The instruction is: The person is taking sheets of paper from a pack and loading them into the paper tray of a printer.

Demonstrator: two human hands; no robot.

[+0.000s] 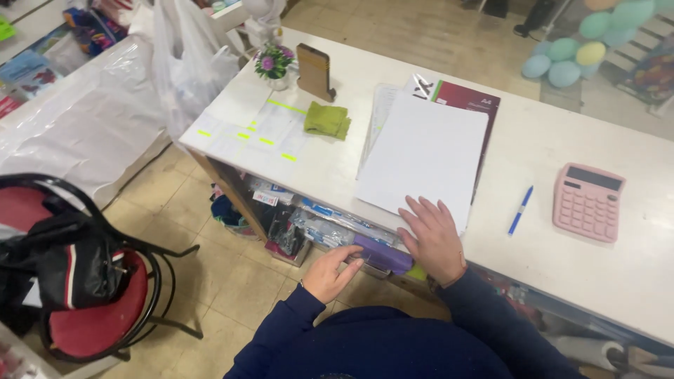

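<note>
Hands work at the near edge of a white tabletop (pixel 562 140): the right hand (pixel 435 238) lies flat, fingers spread, on the lower corner of a white paper stack (pixel 421 154), while the left hand (pixel 330 272), at its 8 o'clock, curls loosely against a purple box (pixel 382 254) on the shelf below. At the stack's 3 o'clock lie a blue pen (pixel 520 210) and a pink calculator (pixel 588 202).
</note>
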